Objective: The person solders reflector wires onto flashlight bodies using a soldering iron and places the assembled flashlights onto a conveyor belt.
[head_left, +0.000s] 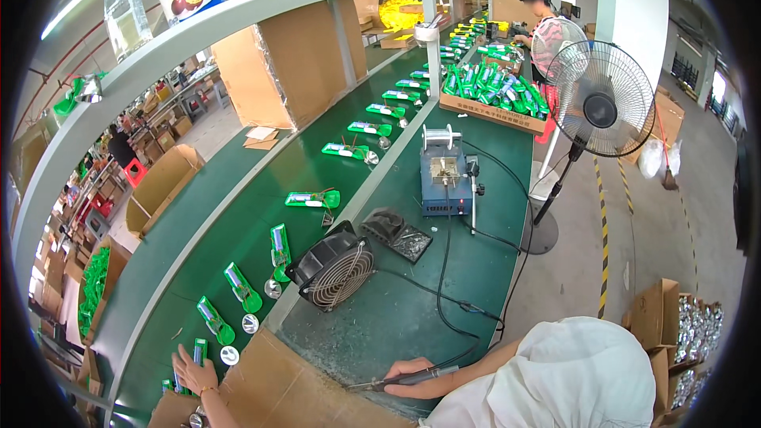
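- Showing at the lower left, your left hand [193, 374] is over the green belt [293, 170], fingers spread and thumb apart; whether it touches anything cannot be told.
- Just beyond its fingers lies the nearest green plastic housing [200, 349], partly hidden by the hand, its long axis running roughly away from you.
- Your left hand is clearly the nearer one to this housing; your right hand [414, 376] is well apart, to its right and closer to you.
- Your right hand has its fingers closed around a soldering iron [424, 376], whose tip points left, toward the left hand's side.
- Between your hands lies a brown cardboard sheet [289, 380].
- Just right of the nearest housing is a round silver reflector [229, 355], its face upward.
- Farther along the belt, a second green housing [215, 321] lies slanted, its far end leaning left, with more housings in a row beyond.
- To the right of that row, on the green surface [396, 317], stand a black box fan [329, 265] and, farther off, a blue soldering station [445, 200].
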The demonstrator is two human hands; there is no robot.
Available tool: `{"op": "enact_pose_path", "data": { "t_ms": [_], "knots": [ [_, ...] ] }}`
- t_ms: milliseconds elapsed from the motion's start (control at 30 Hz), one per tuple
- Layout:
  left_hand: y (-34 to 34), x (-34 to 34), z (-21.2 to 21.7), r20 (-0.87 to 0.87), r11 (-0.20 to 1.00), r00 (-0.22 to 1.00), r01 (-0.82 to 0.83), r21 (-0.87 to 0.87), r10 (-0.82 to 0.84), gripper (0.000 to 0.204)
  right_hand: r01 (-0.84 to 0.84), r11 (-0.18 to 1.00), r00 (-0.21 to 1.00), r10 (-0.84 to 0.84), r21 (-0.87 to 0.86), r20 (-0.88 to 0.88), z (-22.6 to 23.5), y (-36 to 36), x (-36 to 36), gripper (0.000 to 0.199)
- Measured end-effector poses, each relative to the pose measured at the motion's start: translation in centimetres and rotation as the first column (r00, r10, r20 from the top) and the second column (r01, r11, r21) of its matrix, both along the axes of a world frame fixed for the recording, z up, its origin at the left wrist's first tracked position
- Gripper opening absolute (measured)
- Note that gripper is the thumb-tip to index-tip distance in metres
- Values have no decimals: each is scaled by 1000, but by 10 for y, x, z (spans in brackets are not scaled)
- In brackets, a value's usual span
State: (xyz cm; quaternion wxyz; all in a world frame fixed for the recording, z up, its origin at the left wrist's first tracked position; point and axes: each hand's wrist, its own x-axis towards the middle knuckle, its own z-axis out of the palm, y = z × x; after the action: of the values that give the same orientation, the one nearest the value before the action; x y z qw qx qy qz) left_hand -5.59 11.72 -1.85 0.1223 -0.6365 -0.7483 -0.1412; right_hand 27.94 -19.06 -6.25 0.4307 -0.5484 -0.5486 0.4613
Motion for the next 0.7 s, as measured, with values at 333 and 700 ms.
{"op": "enact_pose_path", "data": {
  "t_ms": [333, 700],
  "knots": [
    [10, -21, -1, -64, 932, 950, 283, -226, -304, 44, 27, 992, 1000, -27, 124, -1, 0, 1, -2, 28],
    [-105, -10, -17, 335, 901, 849, 433, 0, -408, 33, 27, 997, 992, -17, 79, -123, 4, -2, -2, 26]
  ]
}}
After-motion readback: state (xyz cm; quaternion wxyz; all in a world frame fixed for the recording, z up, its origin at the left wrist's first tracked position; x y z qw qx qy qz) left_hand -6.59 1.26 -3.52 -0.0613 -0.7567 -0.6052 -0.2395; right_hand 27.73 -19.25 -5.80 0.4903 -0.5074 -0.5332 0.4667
